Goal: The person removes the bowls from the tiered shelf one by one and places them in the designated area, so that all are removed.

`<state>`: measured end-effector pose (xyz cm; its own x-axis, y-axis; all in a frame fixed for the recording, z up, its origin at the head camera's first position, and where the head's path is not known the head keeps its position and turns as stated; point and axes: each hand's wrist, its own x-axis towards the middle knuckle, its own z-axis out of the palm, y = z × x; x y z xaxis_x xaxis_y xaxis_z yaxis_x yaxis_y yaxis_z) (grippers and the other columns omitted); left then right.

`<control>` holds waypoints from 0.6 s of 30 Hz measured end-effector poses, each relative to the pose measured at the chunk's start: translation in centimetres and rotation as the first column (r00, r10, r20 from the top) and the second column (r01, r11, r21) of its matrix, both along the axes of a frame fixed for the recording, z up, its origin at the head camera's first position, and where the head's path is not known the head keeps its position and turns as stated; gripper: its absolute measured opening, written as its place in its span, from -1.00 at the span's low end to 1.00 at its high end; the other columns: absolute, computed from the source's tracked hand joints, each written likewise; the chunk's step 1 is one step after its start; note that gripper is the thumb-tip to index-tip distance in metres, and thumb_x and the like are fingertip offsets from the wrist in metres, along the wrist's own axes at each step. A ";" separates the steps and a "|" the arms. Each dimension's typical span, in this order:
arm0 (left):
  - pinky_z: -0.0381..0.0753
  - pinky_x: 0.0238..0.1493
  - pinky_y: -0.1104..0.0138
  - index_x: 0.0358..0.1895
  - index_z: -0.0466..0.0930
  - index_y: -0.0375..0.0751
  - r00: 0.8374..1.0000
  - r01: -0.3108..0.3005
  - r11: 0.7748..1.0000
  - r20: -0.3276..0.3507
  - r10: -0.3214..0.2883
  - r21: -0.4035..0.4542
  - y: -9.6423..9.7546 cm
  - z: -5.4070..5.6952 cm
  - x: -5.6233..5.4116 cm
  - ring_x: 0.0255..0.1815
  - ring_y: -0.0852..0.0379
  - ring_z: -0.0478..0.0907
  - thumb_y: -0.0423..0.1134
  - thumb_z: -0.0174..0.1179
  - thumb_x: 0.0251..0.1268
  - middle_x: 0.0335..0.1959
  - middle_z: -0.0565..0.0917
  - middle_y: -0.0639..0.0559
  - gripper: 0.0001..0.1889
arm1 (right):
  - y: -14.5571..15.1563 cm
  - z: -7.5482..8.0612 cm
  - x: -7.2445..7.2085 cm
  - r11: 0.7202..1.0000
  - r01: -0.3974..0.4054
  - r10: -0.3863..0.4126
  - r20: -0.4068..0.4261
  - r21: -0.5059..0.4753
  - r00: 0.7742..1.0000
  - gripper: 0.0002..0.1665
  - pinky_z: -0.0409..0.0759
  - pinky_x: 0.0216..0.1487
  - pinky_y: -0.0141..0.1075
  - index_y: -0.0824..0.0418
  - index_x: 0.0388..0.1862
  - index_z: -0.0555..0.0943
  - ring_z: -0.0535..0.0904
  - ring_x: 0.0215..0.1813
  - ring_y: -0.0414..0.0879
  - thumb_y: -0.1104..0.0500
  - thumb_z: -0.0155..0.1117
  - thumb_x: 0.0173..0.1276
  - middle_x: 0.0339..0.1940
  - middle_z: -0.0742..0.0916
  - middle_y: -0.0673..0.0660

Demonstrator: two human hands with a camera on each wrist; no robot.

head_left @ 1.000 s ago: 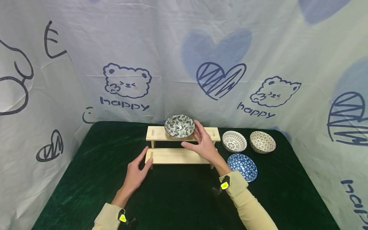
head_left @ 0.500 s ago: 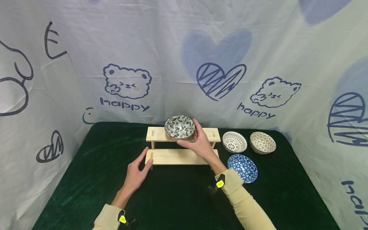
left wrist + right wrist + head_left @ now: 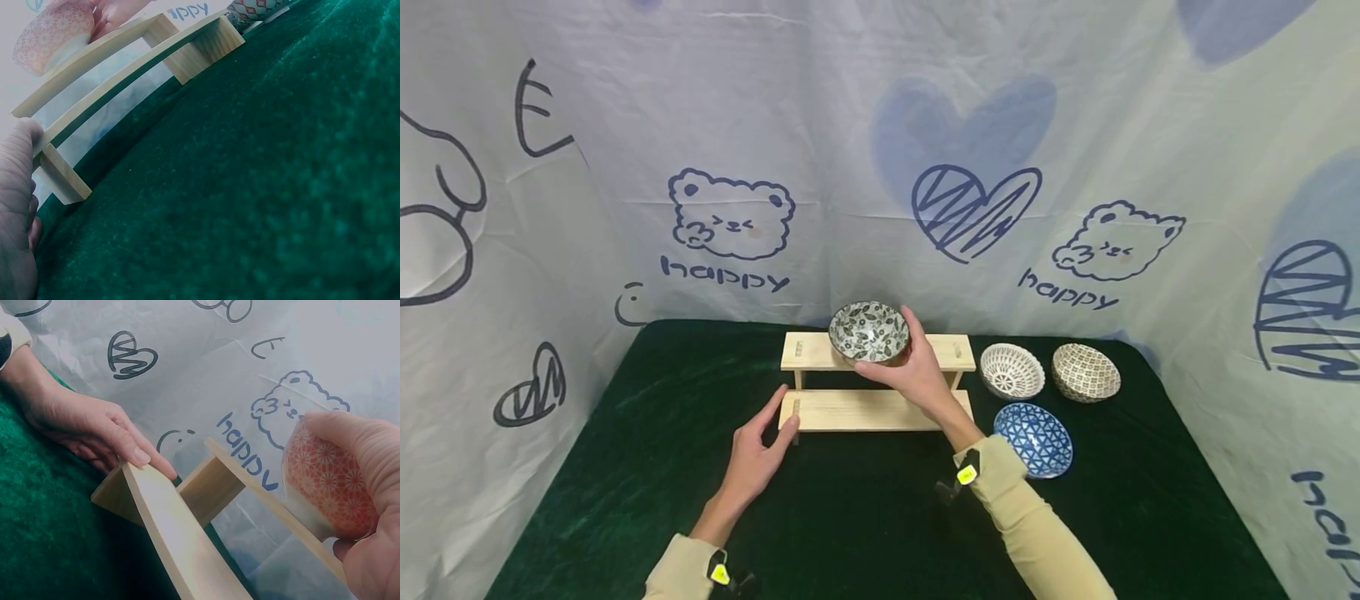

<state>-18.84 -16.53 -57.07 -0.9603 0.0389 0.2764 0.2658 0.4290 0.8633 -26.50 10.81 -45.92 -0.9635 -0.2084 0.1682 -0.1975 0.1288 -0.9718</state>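
Observation:
A bowl (image 3: 868,332) with dark leaves inside and a red floral outside (image 3: 322,478) sits upright at the middle of the stand's upper plank. My right hand (image 3: 917,371) grips its right side, thumb in front and fingers towards the back. The two-tier wooden stand (image 3: 850,410) is pale and plain. At the left end of its lower plank, my left hand (image 3: 756,454) holds the plank between thumb and index finger. That hold shows closer in the right wrist view, where the left hand (image 3: 94,425) lies over the plank's end.
Right of the stand are a white patterned bowl (image 3: 1012,372), a beige patterned bowl (image 3: 1086,372) and, nearer me, a blue-and-white bowl (image 3: 1033,440). All stand on a dark green cloth (image 3: 865,517). A printed white curtain (image 3: 850,125) hangs behind and along the sides.
My right forearm has swung slightly left, and the right thumb has moved left along the bowl's front, tightening the hold. The bowl, the stand and my left hand look unmoved.

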 end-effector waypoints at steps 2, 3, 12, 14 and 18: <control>0.26 0.56 -0.17 0.61 0.29 -0.15 1.000 0.000 1.000 -0.002 0.000 0.005 0.0 0.0 0.0 0.59 -0.13 0.31 -0.03 0.19 0.60 0.60 0.35 -0.07 -0.35 | -0.1 0.0 -0.1 1.000 0.005 -0.005 -0.004 0.009 1.000 0.46 0.33 0.58 -0.01 0.10 0.76 -0.10 0.30 0.59 0.13 0.12 0.70 0.10 0.65 0.25 0.23; 0.26 0.56 -0.16 0.61 0.29 -0.15 1.000 -0.001 1.000 -0.003 0.001 0.004 0.0 0.0 0.0 0.59 -0.13 0.31 -0.03 0.19 0.60 0.60 0.35 -0.07 -0.35 | -0.1 0.0 -0.1 1.000 0.007 -0.007 -0.008 0.013 1.000 0.45 0.34 0.57 0.01 0.11 0.76 -0.09 0.31 0.58 0.14 0.13 0.70 0.10 0.64 0.26 0.24; 0.26 0.54 -0.20 0.61 0.29 -0.17 1.000 -0.004 1.000 -0.013 0.004 -0.003 -0.1 -0.2 0.0 0.58 -0.16 0.31 -0.04 0.19 0.60 0.59 0.36 -0.09 -0.35 | -0.5 -0.1 0.0 0.996 0.064 -0.061 -0.054 0.064 0.997 0.39 0.41 0.52 0.03 0.10 0.74 0.02 0.38 0.53 0.17 0.13 0.71 0.08 0.60 0.33 0.27; 0.26 0.54 -0.19 0.61 0.29 -0.16 1.000 -0.004 1.000 -0.010 0.004 -0.002 -0.1 -0.2 0.0 0.58 -0.15 0.31 -0.03 0.19 0.60 0.60 0.35 -0.08 -0.35 | -0.5 -0.1 0.1 0.993 0.086 -0.081 -0.066 0.075 0.994 0.38 0.42 0.52 0.03 0.10 0.73 0.06 0.38 0.53 0.17 0.11 0.72 0.06 0.59 0.34 0.27; 0.27 0.54 -0.18 0.61 0.28 -0.16 1.000 -0.006 1.000 -0.004 0.006 -0.006 -0.1 -0.1 0.0 0.59 -0.15 0.30 -0.01 0.18 0.60 0.60 0.35 -0.08 -0.34 | -0.6 -0.2 0.2 0.988 0.123 -0.114 -0.095 0.093 0.989 0.36 0.41 0.52 0.04 0.10 0.71 0.12 0.38 0.52 0.16 0.09 0.73 0.02 0.58 0.37 0.26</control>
